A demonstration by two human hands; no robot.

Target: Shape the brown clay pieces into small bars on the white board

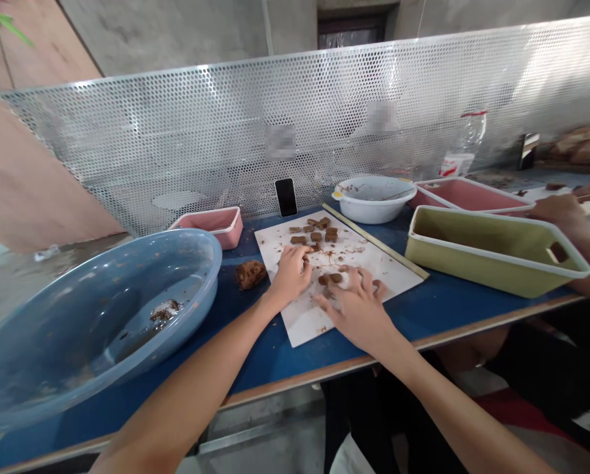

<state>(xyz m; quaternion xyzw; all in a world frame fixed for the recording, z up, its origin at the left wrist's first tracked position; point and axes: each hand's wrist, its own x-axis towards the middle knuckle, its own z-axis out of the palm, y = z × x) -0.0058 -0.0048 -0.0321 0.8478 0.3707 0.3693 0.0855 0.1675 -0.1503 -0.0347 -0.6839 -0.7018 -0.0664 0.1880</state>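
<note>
A white cutting board (305, 316) lies on the blue table (265, 355). Several small brown dough pieces (317, 232) sit at its far side. My left hand (291, 273) rests on the board with its fingers curled around a brown piece that is mostly hidden. My right hand (357, 306) lies over the board with fingers bent, its fingertips pressing a brown piece (330, 279). A brown dough lump (249, 273) sits on the table just left of the board.
A big blue basin (97, 316) stands at the left, a small pink tray (216, 224) behind it. A phone (286, 196), a white bowl (374, 197), a wooden stick (374, 240), a green tray (492, 247) and a pink tray (467, 194) lie beyond. Another person's hand (562, 210) is at the right.
</note>
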